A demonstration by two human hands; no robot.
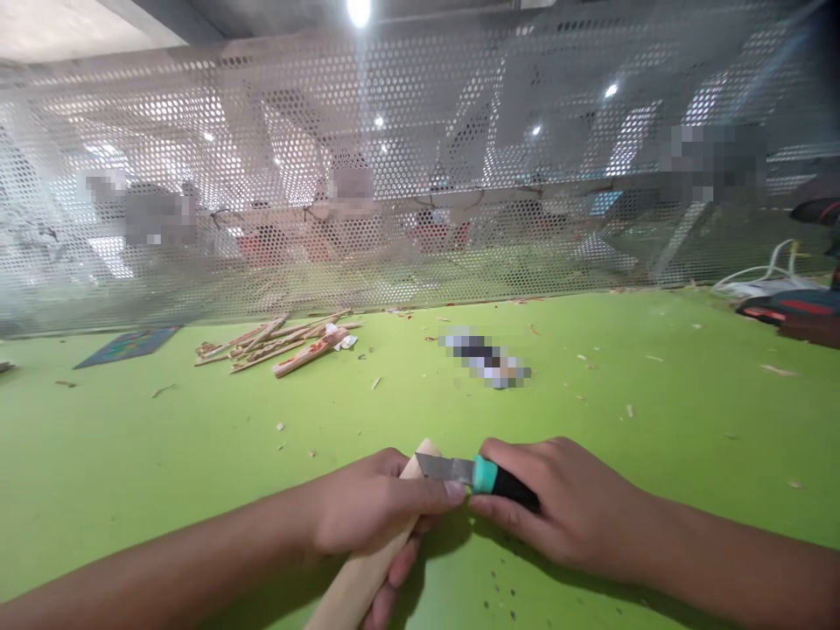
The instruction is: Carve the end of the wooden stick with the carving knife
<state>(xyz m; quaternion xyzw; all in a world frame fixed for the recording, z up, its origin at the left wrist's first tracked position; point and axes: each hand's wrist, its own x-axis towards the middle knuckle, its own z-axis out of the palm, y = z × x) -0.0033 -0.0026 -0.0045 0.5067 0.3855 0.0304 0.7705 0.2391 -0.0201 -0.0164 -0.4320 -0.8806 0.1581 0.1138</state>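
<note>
My left hand (387,503) is wrapped round a flat strip of pale wood (364,577), which slants up from the bottom edge of the view. In my right hand (557,507) is a carving knife (486,475) with a black and teal handle. Its slanted metal blade lies against the wood near the upper end. My left thumb stretches across the wood, with its tip at the back of the blade. The lower end of the strip runs out of view.
Behind the green table (216,455) stands a perforated metal screen (394,157). Carved wooden sticks (282,341) lie in a pile at the back left, beside a dark patterned sheet (128,346). A power drill (801,306) and white cable (774,271) are far right. Wood shavings are scattered about.
</note>
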